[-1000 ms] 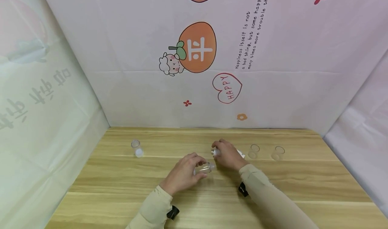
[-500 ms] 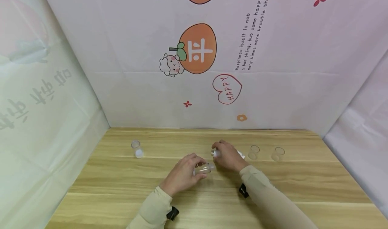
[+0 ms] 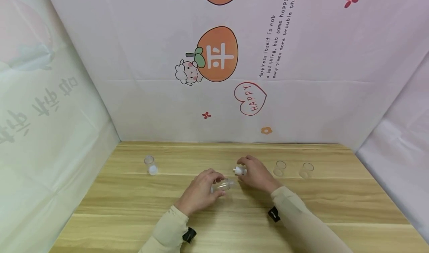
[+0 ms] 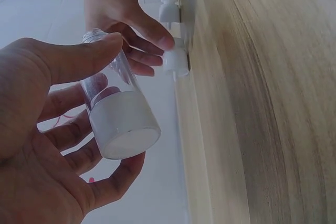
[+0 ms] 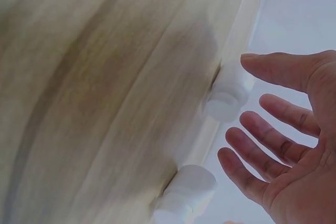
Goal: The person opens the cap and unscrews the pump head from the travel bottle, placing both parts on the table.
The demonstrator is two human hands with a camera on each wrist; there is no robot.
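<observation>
In the head view my left hand [image 3: 198,193] grips a clear bottle [image 3: 222,186] lying tilted above the table, its neck pointing right. The left wrist view shows the bottle's thick white base [image 4: 126,124], with the thumb across its side and the fingers curled round it. Just beyond the neck, my right hand [image 3: 257,174] is spread beside a small white pump top [image 3: 240,170] on the wooden table. Its fingers look straight and apart from that piece in the right wrist view, where a second white piece [image 5: 190,190] lies close by.
A clear cylinder with a white bottom [image 3: 151,165] stands at the left on the table [image 3: 134,208]. Two clear cups, one nearer [image 3: 279,168] and one farther right [image 3: 306,170], stand right of my right hand. A printed white sheet [image 3: 151,111] rises behind.
My right hand has loosened from the white pump top and shifted slightly right, so more of that piece shows. My left hand still holds the bottle in nearly the same spot.
</observation>
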